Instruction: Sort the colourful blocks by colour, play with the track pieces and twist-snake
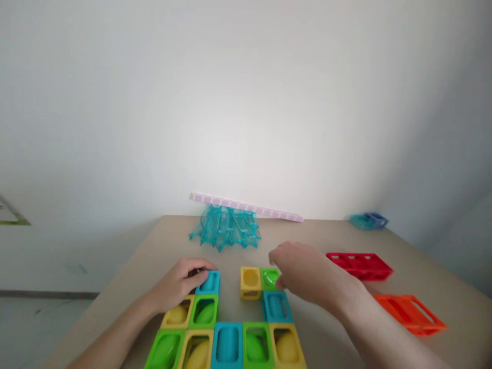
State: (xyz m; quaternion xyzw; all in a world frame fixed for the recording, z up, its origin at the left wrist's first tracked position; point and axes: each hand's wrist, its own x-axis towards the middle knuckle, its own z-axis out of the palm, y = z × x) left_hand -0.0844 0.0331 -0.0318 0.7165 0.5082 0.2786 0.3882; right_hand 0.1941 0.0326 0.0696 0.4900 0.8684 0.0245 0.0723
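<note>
Hollow plastic blocks in green, yellow and blue form a layout on the tan table (330, 241). My left hand (183, 283) is curled on a blue block (209, 282) at the top of the left column. My right hand (305, 271) hovers with bent fingers over a green block (269, 278), which stands beside a yellow block (250, 282) and above another blue block (277, 306). I cannot see whether the right fingers grip the green block. A front row of several blocks (226, 348) runs along the near edge.
A pile of clear teal pieces (226, 228) lies at the back under a purple-and-white strip (246, 207). A red slotted panel (360, 265) and an orange one (410, 313) lie on the right. A small teal and blue piece (369, 221) sits far right.
</note>
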